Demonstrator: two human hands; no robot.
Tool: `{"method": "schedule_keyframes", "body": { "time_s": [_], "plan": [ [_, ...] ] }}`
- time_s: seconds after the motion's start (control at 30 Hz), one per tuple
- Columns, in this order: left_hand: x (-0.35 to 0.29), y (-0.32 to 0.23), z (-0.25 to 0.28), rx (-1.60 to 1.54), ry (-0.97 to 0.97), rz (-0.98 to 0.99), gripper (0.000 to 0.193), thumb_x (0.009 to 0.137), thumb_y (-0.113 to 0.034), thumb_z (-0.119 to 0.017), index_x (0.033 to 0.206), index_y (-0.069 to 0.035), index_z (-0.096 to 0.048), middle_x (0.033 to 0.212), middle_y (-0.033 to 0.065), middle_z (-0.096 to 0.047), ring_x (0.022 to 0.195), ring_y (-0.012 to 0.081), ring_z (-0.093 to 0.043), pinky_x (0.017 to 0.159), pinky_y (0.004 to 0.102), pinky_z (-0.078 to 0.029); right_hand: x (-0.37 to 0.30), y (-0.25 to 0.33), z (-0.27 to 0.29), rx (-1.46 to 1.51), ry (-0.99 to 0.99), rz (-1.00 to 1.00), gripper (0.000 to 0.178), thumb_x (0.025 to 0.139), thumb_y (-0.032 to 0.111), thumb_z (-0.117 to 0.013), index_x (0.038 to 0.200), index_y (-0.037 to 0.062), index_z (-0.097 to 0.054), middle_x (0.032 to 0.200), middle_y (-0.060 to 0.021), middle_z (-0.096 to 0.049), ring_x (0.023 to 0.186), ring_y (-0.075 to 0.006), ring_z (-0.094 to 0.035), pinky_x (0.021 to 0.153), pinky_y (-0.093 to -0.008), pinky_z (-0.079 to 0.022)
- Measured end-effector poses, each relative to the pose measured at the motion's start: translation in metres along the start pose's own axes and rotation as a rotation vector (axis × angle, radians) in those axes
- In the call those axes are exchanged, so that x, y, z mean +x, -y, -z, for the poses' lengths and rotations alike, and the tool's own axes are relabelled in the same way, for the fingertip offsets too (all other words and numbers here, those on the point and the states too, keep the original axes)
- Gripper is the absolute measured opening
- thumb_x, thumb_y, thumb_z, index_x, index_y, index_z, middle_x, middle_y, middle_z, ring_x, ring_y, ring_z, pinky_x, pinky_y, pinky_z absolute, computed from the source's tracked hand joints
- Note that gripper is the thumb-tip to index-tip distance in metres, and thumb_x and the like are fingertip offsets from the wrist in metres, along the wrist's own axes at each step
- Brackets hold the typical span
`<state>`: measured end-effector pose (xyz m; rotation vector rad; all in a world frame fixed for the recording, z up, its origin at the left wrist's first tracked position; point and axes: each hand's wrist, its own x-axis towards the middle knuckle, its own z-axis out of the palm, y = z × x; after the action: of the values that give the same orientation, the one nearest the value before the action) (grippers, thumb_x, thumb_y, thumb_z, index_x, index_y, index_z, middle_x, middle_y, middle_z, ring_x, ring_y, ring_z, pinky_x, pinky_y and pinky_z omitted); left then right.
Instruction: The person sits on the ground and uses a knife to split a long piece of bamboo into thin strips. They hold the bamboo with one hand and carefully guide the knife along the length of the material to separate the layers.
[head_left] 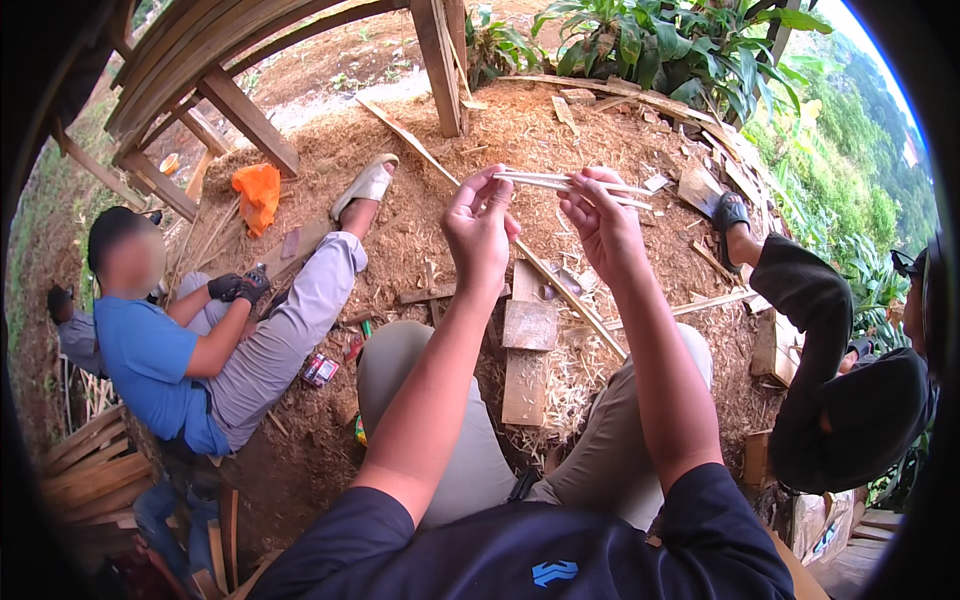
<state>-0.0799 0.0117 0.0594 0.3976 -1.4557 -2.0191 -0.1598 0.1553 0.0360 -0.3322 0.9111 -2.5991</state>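
Observation:
Both my hands are raised in front of me and hold thin pale wooden sticks (570,184) that lie level between them. My left hand (478,232) pinches the left ends with thumb and fingers. My right hand (602,222) grips the sticks further right, and their tips stick out past it. Below the hands, between my knees, lie short flat wooden boards (527,350) on a heap of shavings.
Sawdust and wood scraps (560,130) cover the ground. A person in a blue shirt (150,355) sits at left with gloved hands. Another person in dark clothes (850,400) sits at right. An orange cloth (258,192), wooden beams (240,110) and green plants (660,45) lie beyond.

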Motion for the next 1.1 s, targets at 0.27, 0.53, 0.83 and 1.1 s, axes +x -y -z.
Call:
{"method": "schedule_keyframes", "body": {
  "time_s": [0.27, 0.53, 0.83, 1.1],
  "plan": [
    [0.001, 0.0, 0.004, 0.042, 0.058, 0.002, 0.022, 0.094, -0.011, -0.069, 0.113, -0.002, -0.065, 0.088, 0.0027, -0.068, 0.052, 0.0047, -0.053, 0.045, 0.0191, -0.04, -0.002, 0.007, -0.006, -0.015, -0.004, -0.014, 0.013, 0.098, 0.001, -0.056, 0.11, 0.0011, -0.052, 0.099, -0.0161, -0.067, 0.085, -0.0228, -0.072, 0.074, -0.028, -0.065],
    [-0.005, 0.001, 0.002, 0.098, 0.143, -0.053, 0.017, 0.09, -0.01, -0.073, 0.105, -0.001, -0.07, 0.084, 0.0046, -0.07, 0.053, 0.0066, -0.058, 0.044, 0.0196, -0.041, 0.006, 0.037, 0.012, -0.052, 0.112, -0.054, 0.016, 0.094, 0.001, -0.061, 0.11, 0.0011, -0.058, 0.102, -0.0163, -0.068, 0.09, -0.0247, -0.071, 0.08, -0.0327, -0.064],
    [-0.017, 0.001, -0.002, 0.438, 0.537, 0.096, 0.019, 0.085, -0.004, -0.077, 0.103, 0.002, -0.073, 0.09, 0.0096, -0.075, 0.066, 0.006, -0.065, 0.057, 0.0189, -0.049, 0.009, 0.096, 0.047, -0.452, 0.195, -0.247, 0.011, 0.094, 0.004, -0.063, 0.105, 0.0055, -0.059, 0.097, -0.0081, -0.069, 0.08, -0.0148, -0.071, 0.067, -0.0245, -0.062],
    [-0.025, 0.001, -0.005, 0.594, 0.68, 0.096, 0.021, 0.081, 0.0, -0.079, 0.101, 0.002, -0.073, 0.088, 0.0075, -0.074, 0.068, 0.0055, -0.064, 0.062, 0.0202, -0.052, 0.0, 0.109, 0.045, -0.594, 0.245, -0.274, 0.019, 0.089, 0.004, -0.07, 0.106, 0.0054, -0.062, 0.094, -0.006, -0.07, 0.084, -0.0148, -0.071, 0.068, -0.0236, -0.062]
  ]
}}
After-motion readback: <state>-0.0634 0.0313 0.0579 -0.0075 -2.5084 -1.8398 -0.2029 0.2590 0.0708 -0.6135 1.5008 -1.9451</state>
